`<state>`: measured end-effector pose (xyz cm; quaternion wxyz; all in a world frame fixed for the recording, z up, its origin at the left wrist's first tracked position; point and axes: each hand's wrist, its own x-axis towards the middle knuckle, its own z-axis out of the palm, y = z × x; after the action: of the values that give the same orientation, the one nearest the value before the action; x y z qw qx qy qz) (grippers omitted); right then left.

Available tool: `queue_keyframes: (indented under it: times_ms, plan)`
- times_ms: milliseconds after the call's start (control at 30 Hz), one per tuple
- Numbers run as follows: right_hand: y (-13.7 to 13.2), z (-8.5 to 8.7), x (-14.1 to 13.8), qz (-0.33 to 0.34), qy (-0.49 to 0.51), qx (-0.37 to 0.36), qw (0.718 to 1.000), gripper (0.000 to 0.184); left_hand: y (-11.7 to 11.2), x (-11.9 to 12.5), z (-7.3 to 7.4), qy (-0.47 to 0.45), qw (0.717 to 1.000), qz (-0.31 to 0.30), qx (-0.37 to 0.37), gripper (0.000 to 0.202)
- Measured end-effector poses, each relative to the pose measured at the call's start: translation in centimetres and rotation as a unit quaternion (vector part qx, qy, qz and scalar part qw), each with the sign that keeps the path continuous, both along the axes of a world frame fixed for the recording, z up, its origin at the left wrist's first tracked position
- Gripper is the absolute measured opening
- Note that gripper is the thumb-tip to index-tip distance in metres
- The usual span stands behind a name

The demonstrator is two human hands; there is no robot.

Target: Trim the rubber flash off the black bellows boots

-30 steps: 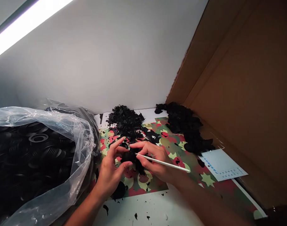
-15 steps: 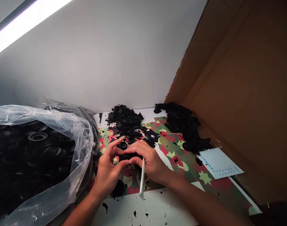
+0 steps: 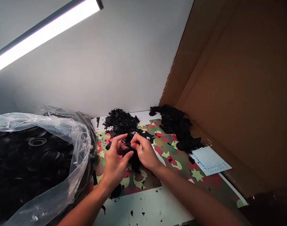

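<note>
Less of the white stick shows than half a second ago: just a short length, held in the right hand's curled fingers. Left hand, loosely curved, grips a black piece between thumb and fingers. It lies at the left hand's two o'clock, the right's nine; its long axis is hidden.

Nothing can be read: the card at lower right bears blue print, too small to make out.
</note>
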<state>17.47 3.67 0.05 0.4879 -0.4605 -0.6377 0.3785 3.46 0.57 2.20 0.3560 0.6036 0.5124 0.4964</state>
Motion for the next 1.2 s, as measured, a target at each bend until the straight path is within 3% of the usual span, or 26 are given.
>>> queue_keyframes:
  times_ms: [200,300,433,500,567,700,900,1067,1200]
  plan:
    - [0.3,-0.1,-0.9,0.007,-0.024,-0.015,1.0,0.013,-0.1,-0.4,-2.2,0.059,0.986,0.046,0.15,0.044]
    - [0.8,-0.1,-1.1,-0.003,-0.03,-0.022,0.999,0.013,-0.5,-0.7,-2.0,0.102,0.961,0.052,0.25,0.044]
    - [2.5,-0.9,0.4,-0.062,-0.032,-0.034,0.997,0.013,-1.5,-0.9,-1.3,0.084,0.931,-0.01,0.356,0.05]
    - [3.1,-1.4,1.5,-0.07,-0.034,-0.041,0.996,0.014,-1.7,-1.0,-0.9,0.012,0.95,-0.018,0.311,0.054]
    - [3.0,-1.6,2.4,-0.053,-0.036,-0.048,0.997,0.013,-1.6,-1.3,-0.5,-0.072,0.975,-0.011,0.21,0.056]
    - [1.8,-0.8,2.9,-0.038,-0.019,-0.028,0.999,0.014,-0.8,-1.9,0.2,-0.168,0.984,0.01,0.061,0.054]
    - [-1.0,0.7,1.1,0.03,0.021,-0.008,0.999,0.042,-0.6,-2.0,0.1,-0.19,0.981,0.029,0.001,0.049]
    - [-2.6,1.7,0.3,0.056,0.052,-0.005,0.997,0.041,-0.6,-2.2,-0.6,-0.187,0.982,-0.01,-0.022,0.03]
    - [-2.8,2.3,0.6,0.068,0.079,-0.033,0.994,0.042,-0.4,-2.1,-1.0,-0.24,0.969,-0.009,-0.051,0.028]
